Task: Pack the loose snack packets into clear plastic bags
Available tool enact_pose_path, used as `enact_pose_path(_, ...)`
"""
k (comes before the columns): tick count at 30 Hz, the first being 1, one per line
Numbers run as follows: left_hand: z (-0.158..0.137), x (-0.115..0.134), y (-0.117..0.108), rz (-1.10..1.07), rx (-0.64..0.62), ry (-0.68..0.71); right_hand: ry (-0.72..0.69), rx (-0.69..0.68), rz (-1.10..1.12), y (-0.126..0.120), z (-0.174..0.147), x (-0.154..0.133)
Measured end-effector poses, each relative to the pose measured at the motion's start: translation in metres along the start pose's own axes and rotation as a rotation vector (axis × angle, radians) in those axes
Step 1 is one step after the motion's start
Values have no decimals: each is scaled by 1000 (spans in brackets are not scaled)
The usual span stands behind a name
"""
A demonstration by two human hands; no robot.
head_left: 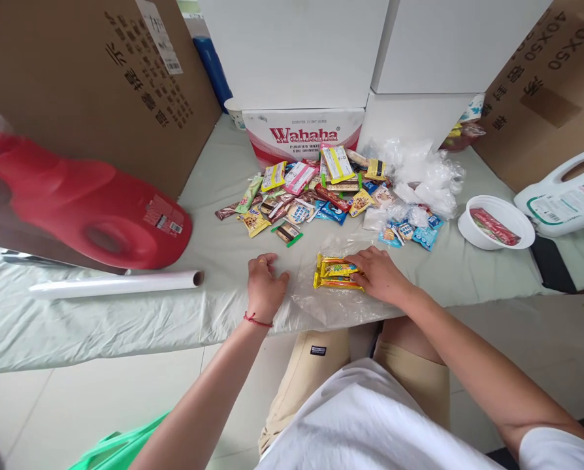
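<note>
Fingers of the right hand (383, 277) lie over the right ends of the yellow packets (335, 268); whether they pinch, I cannot tell. The packets run lengthwise left to right on clear film (316, 305). The left hand (265, 288), loosely curled, empty, sits left of them, farther off, over the desk (223, 261).

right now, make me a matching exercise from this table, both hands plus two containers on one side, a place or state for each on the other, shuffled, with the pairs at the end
1. right hand
2. left hand
3. round white tub
4. Wahaha carton

A. has a red packet inside
B. has a red cord bracelet at its wrist
C. touches the yellow-wrapped bars
D. stands behind the snack pile

Pairs: 1-C, 2-B, 3-A, 4-D
</note>
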State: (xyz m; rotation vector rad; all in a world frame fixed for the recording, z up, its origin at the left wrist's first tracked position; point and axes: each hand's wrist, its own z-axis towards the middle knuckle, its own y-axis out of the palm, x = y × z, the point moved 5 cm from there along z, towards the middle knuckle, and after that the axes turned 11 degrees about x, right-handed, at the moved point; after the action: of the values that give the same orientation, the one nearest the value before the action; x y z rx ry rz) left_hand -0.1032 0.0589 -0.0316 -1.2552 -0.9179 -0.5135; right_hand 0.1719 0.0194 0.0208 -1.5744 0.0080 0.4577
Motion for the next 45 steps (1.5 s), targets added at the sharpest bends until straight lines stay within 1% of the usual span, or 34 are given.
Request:
enact_pose_path(2,3,18,-7,57,125,110,13,41,-12,3,-2,-2)
enact_pose_path(4,3,46,-12,91,239,256,14,126,-47,5,-5,-7)
enact_pose_path(6,0,78,-9,116,281,420,10,231,-93,6,-10,-16)
enact_pose_path(7,-2,95,-4,133,263,489,9,279,-114,7,-12,-20)
enact_pose_path(9,-7,124,12,189,176,574,10,351,-142,9,-17,-28)
enact_pose_path(12,-9,154,44,314,32,604,8,420,-151,12,-22,-37)
enact_pose_path(14,-7,163,66,386,-71,581,-5,429,-152,16,-24,-41)
enact_pose_path(17,4,159,95,473,-236,498,-1,399,-154,26,-25,-43)
enact_pose_path(20,19,145,109,523,-331,396,8,392,-135,34,-27,-41)
enact_pose_path(23,33,130,111,526,-376,340,-13,389,-106,39,-29,-39)
enact_pose_path(27,52,113,109,512,-436,314,-15,371,-97,40,-28,-36)
enact_pose_path(31,66,101,104,419,-536,309,-19,363,-108,41,-26,-35)
enact_pose_path(35,59,96,93,245,-652,373,-29,375,-114,41,-27,-34)
enact_pose_path(39,37,94,78,59,-738,531,-42,434,-164,35,-30,-33)
enact_pose_path(42,22,91,65,-58,-756,670,-39,444,-179,31,-31,-33)
enact_pose_path(45,11,87,54,-110,-733,748,-38,410,-176,28,-31,-34)
